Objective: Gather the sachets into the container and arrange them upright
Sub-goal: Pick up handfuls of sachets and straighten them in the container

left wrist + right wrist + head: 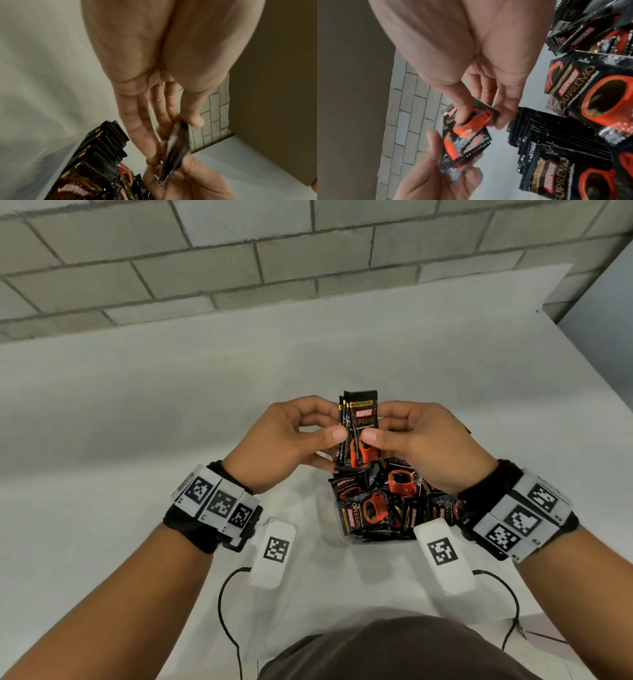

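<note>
A small bundle of black Kopiko sachets (pixel 360 428) stands upright in the air, pinched from both sides. My left hand (pixel 337 421) grips its left edge between thumb and fingers, and my right hand (pixel 375 422) pinches its right side with the thumb on the orange cup print. The bundle hangs just above a clear container (pixel 337 525) filled with several more sachets (pixel 373 508), some upright and some lying loose. The left wrist view shows the bundle (pixel 178 143) edge-on. In the right wrist view the bundle (pixel 471 124) is beside the container's sachets (pixel 583 102).
The container sits on a white table (pixel 171 405) close to my body. A grey block wall (pixel 239 261) runs behind the table, whose right edge (pixel 589 361) slants away. Black cables (pixel 226 604) trail from both wrist bands.
</note>
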Demonstrator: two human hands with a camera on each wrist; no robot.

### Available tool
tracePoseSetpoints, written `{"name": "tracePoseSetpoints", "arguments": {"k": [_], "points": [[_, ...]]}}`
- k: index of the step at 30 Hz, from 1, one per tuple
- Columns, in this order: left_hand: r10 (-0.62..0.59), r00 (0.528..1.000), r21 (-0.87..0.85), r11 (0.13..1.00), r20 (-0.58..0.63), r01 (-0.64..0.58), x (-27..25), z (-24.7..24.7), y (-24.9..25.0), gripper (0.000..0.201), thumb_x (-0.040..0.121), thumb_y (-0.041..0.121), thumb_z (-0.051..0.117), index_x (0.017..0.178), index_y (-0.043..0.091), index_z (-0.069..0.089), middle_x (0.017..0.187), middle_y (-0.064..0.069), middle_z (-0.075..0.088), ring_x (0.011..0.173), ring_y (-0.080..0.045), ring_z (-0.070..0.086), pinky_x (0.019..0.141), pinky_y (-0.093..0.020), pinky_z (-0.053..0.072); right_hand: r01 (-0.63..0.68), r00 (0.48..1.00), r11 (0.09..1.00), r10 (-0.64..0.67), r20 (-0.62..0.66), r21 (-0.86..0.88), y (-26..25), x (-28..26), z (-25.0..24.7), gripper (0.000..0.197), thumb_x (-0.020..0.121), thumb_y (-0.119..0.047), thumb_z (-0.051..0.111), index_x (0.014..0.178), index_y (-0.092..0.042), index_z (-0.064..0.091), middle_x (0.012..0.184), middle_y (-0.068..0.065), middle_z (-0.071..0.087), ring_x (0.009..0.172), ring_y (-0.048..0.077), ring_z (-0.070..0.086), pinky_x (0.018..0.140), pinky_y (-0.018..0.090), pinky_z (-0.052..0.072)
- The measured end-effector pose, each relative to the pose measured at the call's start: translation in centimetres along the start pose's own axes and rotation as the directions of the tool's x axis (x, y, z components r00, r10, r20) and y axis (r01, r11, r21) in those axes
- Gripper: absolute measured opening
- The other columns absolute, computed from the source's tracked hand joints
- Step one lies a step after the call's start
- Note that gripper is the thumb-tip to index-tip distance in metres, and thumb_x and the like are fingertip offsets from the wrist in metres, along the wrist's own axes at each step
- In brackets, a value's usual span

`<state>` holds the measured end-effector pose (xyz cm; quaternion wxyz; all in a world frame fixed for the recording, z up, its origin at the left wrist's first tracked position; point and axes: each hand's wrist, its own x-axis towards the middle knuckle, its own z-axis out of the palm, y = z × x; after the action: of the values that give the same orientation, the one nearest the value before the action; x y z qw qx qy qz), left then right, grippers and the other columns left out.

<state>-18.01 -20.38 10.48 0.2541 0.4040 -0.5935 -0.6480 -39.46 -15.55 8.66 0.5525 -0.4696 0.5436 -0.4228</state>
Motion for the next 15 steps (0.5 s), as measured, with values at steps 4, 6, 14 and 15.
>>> {"name": "tracePoseSetpoints", "arguments": {"k": [4, 6, 14, 15], "points": [[-0.090, 0.988, -0.103, 0.989, 0.126, 0.104, -0.1, 0.9, -0.2, 0.049, 0.095, 0.035, 0.064, 0.139, 0.020, 0.050, 0.134, -0.009, 0.064, 0.109, -0.029, 0.072, 0.078, -0.048, 0.062, 0.014, 1.000, 1.000, -0.014, -0.002, 0.003, -0.5, -0.2, 0.8, 0.039, 0.085, -0.010, 0.077, 0.123, -0.011, 0.066, 0.100, 0.013, 0.077, 0.092, 0.029, 0.076, 0.081, 0.044, 0.061], [-0.117, 0.983, -0.200, 0.969, 0.140, 0.143, 0.0, 1.5, -0.3, 0.050, 0.099, 0.035, 0.058, 0.145, 0.020, 0.044, 0.137, -0.010, 0.063, 0.116, -0.033, 0.069, 0.086, -0.051, 0.061, 0.030, 0.998, 0.998, -0.033, -0.056, -0.057, -0.9, -0.2, 1.3, 0.049, 0.080, -0.013, 0.082, 0.124, -0.014, 0.062, 0.091, 0.015, 0.076, 0.081, 0.024, 0.076, 0.070, 0.037, 0.061], [-0.135, 0.988, -0.253, 0.956, 0.070, 0.149, 0.4, 1.8, -0.2, 0.033, 0.108, 0.019, 0.044, 0.140, 0.010, 0.049, 0.126, -0.022, 0.068, 0.096, -0.041, 0.073, 0.073, -0.051, 0.063, 0.098, 0.983, 0.938, -0.144, -0.114, -0.332, -1.7, -0.3, 1.3, 0.062, 0.066, -0.034, 0.093, 0.117, -0.032, 0.057, 0.088, 0.002, 0.067, 0.067, 0.016, 0.067, 0.068, 0.040, 0.061], [-0.130, 0.989, -0.213, 0.967, 0.075, 0.143, 0.4, 1.7, -0.2, 0.033, 0.108, 0.019, 0.045, 0.140, 0.011, 0.048, 0.126, -0.020, 0.067, 0.096, -0.039, 0.074, 0.071, -0.049, 0.063, 0.118, 0.978, 0.922, -0.172, -0.118, -0.368, -2.1, -0.3, 0.9, 0.055, 0.073, -0.036, 0.088, 0.118, -0.036, 0.058, 0.093, 0.000, 0.066, 0.070, 0.017, 0.067, 0.072, 0.041, 0.060]]}}
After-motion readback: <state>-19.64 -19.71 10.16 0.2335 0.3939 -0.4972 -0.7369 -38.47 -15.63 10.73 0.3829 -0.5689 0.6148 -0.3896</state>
